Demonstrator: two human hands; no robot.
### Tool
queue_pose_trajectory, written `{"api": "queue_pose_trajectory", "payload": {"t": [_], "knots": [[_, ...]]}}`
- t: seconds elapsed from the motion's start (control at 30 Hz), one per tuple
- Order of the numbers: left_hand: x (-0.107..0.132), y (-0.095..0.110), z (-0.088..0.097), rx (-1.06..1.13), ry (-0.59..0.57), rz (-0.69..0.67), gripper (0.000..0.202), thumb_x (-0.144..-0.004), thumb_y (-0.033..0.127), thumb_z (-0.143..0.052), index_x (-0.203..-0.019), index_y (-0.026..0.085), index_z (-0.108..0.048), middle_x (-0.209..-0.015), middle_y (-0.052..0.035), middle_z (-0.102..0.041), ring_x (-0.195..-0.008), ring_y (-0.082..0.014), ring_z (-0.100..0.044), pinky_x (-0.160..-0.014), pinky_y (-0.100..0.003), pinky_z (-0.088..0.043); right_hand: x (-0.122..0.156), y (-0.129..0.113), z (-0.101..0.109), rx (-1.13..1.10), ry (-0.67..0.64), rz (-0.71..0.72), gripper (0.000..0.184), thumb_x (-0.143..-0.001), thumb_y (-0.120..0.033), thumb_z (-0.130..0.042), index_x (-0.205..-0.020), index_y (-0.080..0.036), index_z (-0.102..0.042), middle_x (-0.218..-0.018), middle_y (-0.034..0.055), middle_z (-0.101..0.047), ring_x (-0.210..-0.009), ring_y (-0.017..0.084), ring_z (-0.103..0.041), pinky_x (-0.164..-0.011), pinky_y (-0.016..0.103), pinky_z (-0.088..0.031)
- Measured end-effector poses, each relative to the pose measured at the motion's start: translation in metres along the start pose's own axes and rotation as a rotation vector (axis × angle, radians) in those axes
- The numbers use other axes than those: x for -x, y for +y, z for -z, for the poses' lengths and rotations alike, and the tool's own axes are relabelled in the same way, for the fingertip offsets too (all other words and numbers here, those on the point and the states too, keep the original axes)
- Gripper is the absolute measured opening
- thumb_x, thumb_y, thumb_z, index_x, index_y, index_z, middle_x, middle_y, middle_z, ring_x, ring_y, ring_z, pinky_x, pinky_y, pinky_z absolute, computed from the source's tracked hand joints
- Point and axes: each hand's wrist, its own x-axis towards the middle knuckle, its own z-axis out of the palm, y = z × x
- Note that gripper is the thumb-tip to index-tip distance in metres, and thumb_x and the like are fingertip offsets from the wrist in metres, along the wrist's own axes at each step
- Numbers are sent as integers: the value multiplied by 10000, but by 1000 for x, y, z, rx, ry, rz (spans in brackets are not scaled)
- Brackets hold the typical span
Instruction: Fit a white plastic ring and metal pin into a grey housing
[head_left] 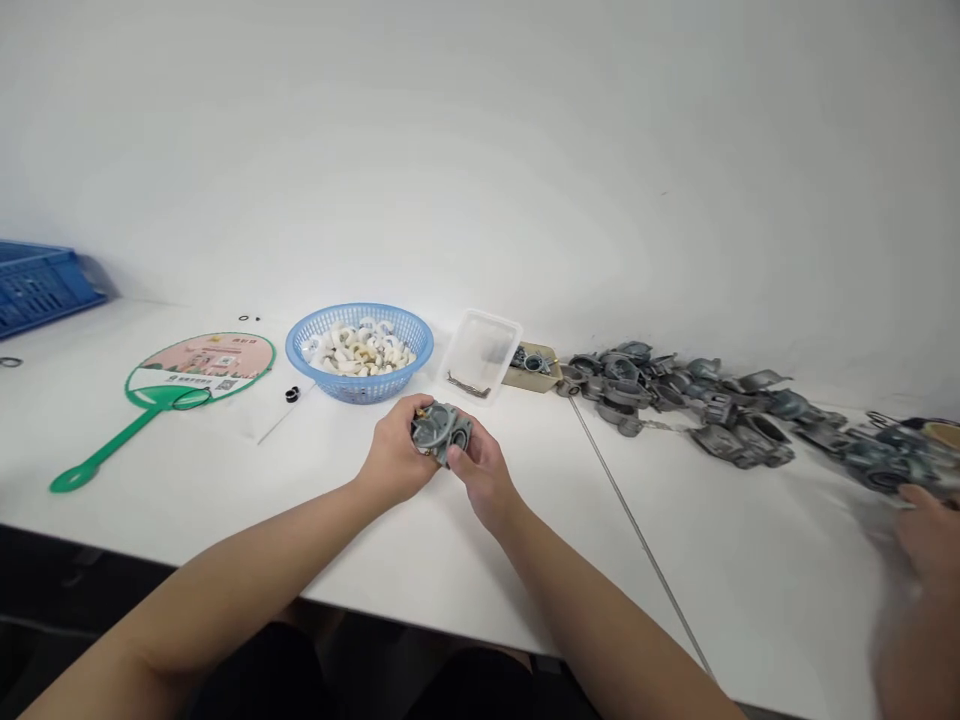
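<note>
A grey metal carburetor body with small brass fittings is held between my two hands, just above the white table. My left hand wraps its left side, fingers closed on it. From the right, my right hand grips the same part, the thumb lying near its round opening. My palms and some fingers hide the underside. Beyond the hands stands a blue basket filled with white plastic pieces. Right of the basket, a clear plastic box holds a few thin metal pins.
A beige tray of small parts adjoins a long pile of grey castings. At far right is another person's hand. Leftward lie a green-handled fan, a small black ring and a blue crate. A seam crosses the table.
</note>
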Motion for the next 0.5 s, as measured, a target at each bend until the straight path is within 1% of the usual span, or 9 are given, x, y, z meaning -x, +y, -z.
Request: {"api": "queue_pose_trajectory", "payload": {"t": [0.1, 0.17, 0.23, 0.33, 0.43, 0.5], "knots": [[-1, -11, -6, -117, 75, -216, 472, -638, 205, -627, -1084, 158, -479, -1007, -102, -632, -936, -226, -620, -789, -345, -526, 4, 9, 5, 113, 57, 38, 765, -674, -480, -716, -1318, -240, -382, -1276, 111, -515, -1151, 278, -517, -956, 450, -436], [-1, -18, -8, -166, 72, -275, 490, -653, 238, -633, -1106, 152, -470, -1007, -112, -631, -925, -232, -625, -769, -346, -532, 7, 12, 7, 249, 106, 60, 825, -665, -448, -728, -1359, -243, -331, -1298, 114, -490, -1146, 274, -520, -949, 447, -448], [0, -24, -9, -193, 22, -271, 513, -663, 260, -629, -1134, 151, -457, -1012, -117, -630, -909, -236, -630, -754, -350, -535, 10, 12, 8, 379, 134, 52, 813, -654, -430, -731, -1349, -227, -359, -1287, 118, -500, -1134, 275, -529, -941, 438, -460], [3, -30, -10, -203, -111, -235, 561, -671, 262, -601, -1193, 158, -424, -1015, -112, -624, -925, -248, -622, -768, -374, -529, 10, 11, 7, 511, 163, -14, 756, -611, -429, -745, -1268, -188, -459, -1212, 125, -562, -1081, 280, -564, -904, 426, -488], [4, -36, -12, -189, -212, -156, 666, -645, 247, -607, -1262, 159, -371, -1027, -111, -608, -960, -262, -607, -801, -400, -516, 8, 14, 4, 585, 216, -64, 710, -586, -415, -743, -1214, -193, -499, -1120, 98, -620, -1002, 261, -605, -860, 406, -510], [4, -41, -13, -165, -240, -101, 736, -618, 226, -622, -1293, 160, -338, -1064, -114, -587, -991, -266, -594, -836, -414, -502, 5, 17, 3, 625, 229, -106, 649, -584, -407, -735, -1165, -206, -528, -1065, 74, -646, -959, 249, -623, -832, 395, -519]]}}
